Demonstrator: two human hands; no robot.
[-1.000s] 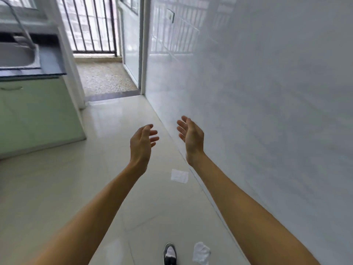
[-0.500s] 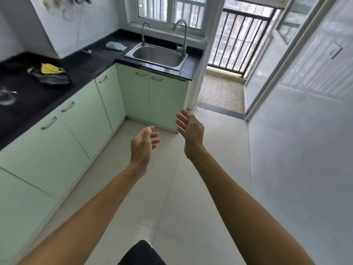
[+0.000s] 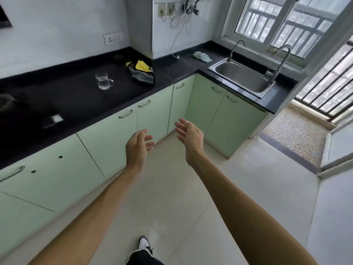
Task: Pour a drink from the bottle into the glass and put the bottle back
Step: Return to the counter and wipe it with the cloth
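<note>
A clear glass mug (image 3: 103, 81) with a handle stands upright on the black countertop (image 3: 76, 100), left of centre. No bottle is in view. My left hand (image 3: 138, 148) and my right hand (image 3: 190, 135) are held out in front of me over the floor, palms facing each other, fingers spread, holding nothing. Both hands are well below and to the right of the glass, in front of the green cabinet doors.
A yellow and grey cloth (image 3: 141, 72) lies on the counter right of the glass. A steel sink (image 3: 242, 77) with two taps sits in the corner under the window. Green cabinets (image 3: 107, 138) run along the left. A doorway with a barred balcony (image 3: 324, 92) opens at right.
My view has swung left from the white wall and doorway to the kitchen counter, bringing the glass into sight. My hands stay raised and empty in the same pose.
</note>
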